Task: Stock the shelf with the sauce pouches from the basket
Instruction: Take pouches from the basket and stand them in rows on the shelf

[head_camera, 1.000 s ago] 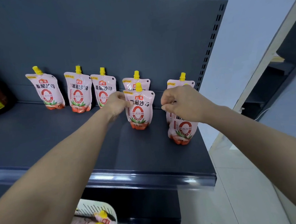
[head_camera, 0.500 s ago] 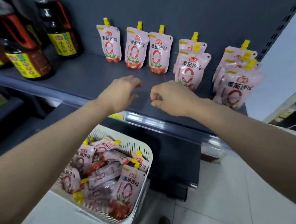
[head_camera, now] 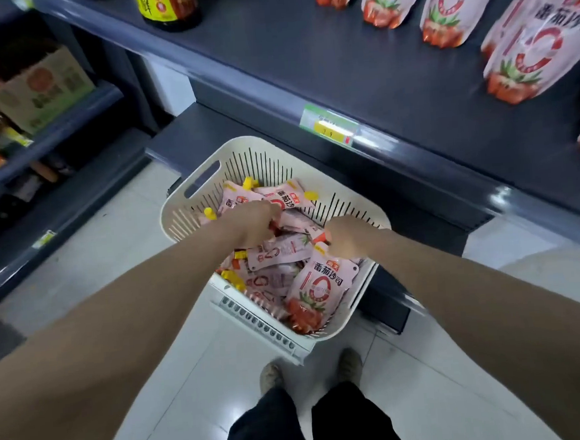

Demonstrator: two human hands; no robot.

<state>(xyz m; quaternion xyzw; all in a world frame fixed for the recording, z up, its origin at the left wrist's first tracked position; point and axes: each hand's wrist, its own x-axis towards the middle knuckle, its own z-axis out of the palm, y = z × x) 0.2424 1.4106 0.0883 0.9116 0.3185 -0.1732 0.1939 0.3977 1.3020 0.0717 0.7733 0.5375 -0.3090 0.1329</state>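
A cream slotted basket point(head_camera: 178, 210) sits below the shelf, holding several pink sauce pouches point(head_camera: 277, 255) with yellow caps. My left hand point(head_camera: 251, 222) is down in the pile, fingers curled among the pouches; its grip is hidden. My right hand point(head_camera: 348, 236) is closed at the spout end of a large pouch point(head_camera: 320, 286) leaning at the basket's near right side. On the dark grey shelf point(head_camera: 339, 61) above, several pouches point(head_camera: 530, 48) stand upright at the upper right.
A dark sauce bottle point(head_camera: 167, 5) stands on the shelf's left part. A green and yellow price tag point(head_camera: 330, 127) is on the shelf's front rail. A cardboard box point(head_camera: 39, 89) fills the left racks. The basket rests on a white stand point(head_camera: 254, 322) over the tiled floor.
Both hands have left the shelf and dropped into the basket. The view has tilted down from the shelf to the basket and floor.
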